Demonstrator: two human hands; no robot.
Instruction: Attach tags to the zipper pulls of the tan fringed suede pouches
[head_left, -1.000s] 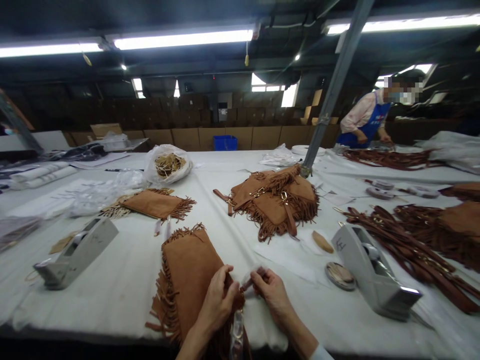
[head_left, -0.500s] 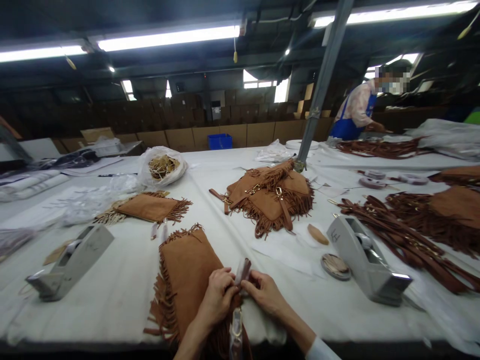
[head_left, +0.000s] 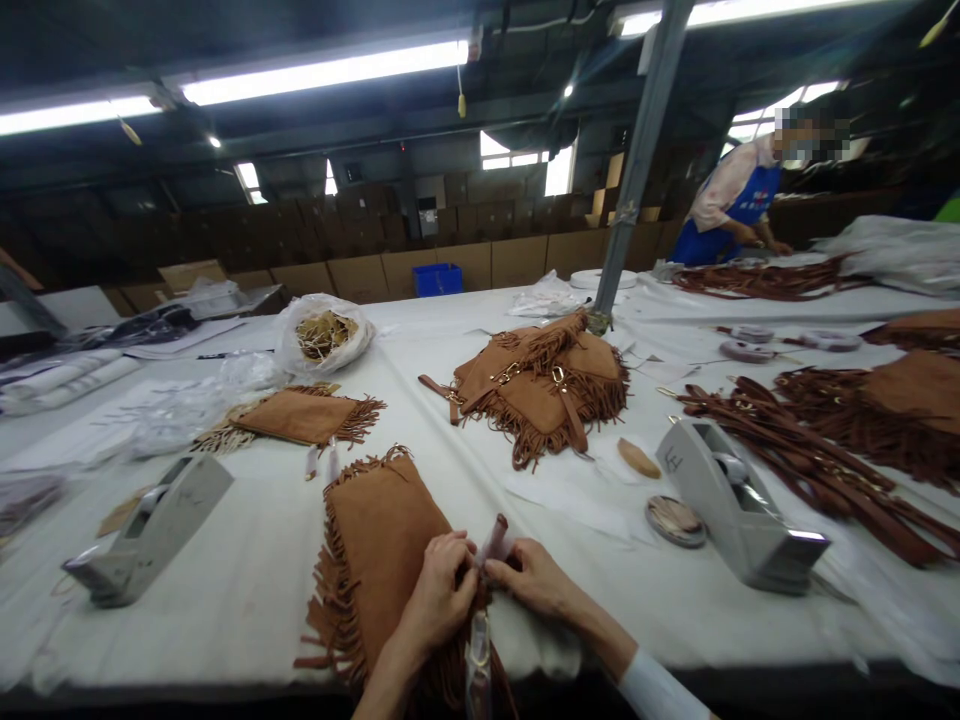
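A tan suede bag with fringe (head_left: 379,545) lies on the white table (head_left: 247,560) right in front of me. My left hand (head_left: 439,595) is closed on its right edge. My right hand (head_left: 529,580) pinches a small strap piece wrapped in clear film (head_left: 493,540) that sticks up between the two hands. Both hands touch at the bag's near right corner. A clear-wrapped metal piece (head_left: 477,650) hangs below them.
Two grey tape dispensers stand at left (head_left: 146,530) and right (head_left: 739,510). A pile of fringed bags (head_left: 544,390) lies mid-table, a flat fringed piece (head_left: 304,415) at left, brown straps (head_left: 810,460) at right. A person in a blue apron (head_left: 739,205) works at the far right.
My hands have come together over the bag's right edge, and the wrapped strap piece now points upward between them. The view has shifted slightly.
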